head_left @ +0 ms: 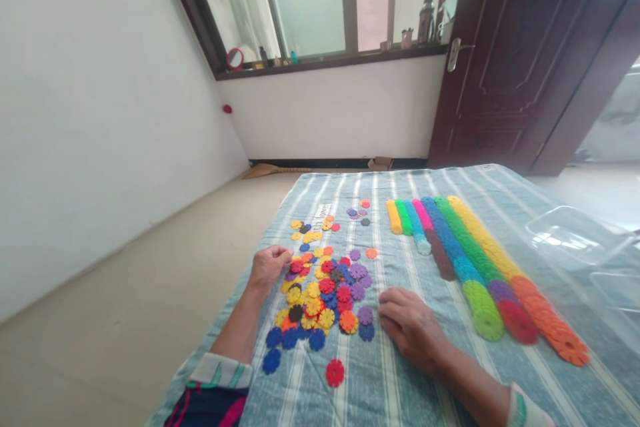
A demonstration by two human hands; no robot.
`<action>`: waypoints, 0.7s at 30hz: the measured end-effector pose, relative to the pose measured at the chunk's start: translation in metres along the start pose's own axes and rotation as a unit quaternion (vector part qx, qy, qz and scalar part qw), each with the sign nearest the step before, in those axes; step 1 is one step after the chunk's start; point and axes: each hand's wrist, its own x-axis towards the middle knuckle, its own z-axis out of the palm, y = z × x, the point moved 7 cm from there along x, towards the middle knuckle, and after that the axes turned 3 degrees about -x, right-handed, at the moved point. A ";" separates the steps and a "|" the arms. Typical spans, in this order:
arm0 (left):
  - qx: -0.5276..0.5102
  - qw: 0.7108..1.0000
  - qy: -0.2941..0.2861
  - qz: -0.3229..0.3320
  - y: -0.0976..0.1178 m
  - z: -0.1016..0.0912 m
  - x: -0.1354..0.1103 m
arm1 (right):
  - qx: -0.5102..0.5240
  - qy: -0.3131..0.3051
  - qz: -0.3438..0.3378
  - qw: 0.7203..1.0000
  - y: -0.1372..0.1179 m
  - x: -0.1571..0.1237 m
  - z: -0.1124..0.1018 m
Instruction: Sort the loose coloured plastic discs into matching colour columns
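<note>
A pile of flat, flower-shaped plastic discs (325, 293) in yellow, red, blue, purple and orange lies on a blue striped cloth (400, 380). My left hand (269, 265) rests at the pile's left edge, fingers curled in a pinch over the discs; what it holds is hidden. My right hand (410, 323) lies palm down on the cloth just right of the pile, fingers bent and close together, touching no disc that I can see. To the right lie several long rods of stacked discs (475, 260), sorted by colour. A single red disc (335, 372) sits apart near me.
A clear plastic tub (580, 240) stands at the cloth's right edge. A few loose discs (361, 212) and a small white label (324, 211) lie farther back. Bare floor stretches left; a dark wooden door (520, 53) and a window sill with bottles are behind.
</note>
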 end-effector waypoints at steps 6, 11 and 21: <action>0.046 0.998 -0.011 0.040 -0.015 0.004 0.006 | -0.005 0.000 0.002 1.000 -0.001 -0.001 0.000; 0.113 0.991 -0.022 0.075 -0.012 0.007 0.010 | -0.007 0.009 0.011 1.000 -0.003 0.003 -0.003; 0.134 0.989 -0.027 0.056 -0.010 0.008 0.013 | -0.015 0.027 0.009 0.999 -0.004 0.005 -0.004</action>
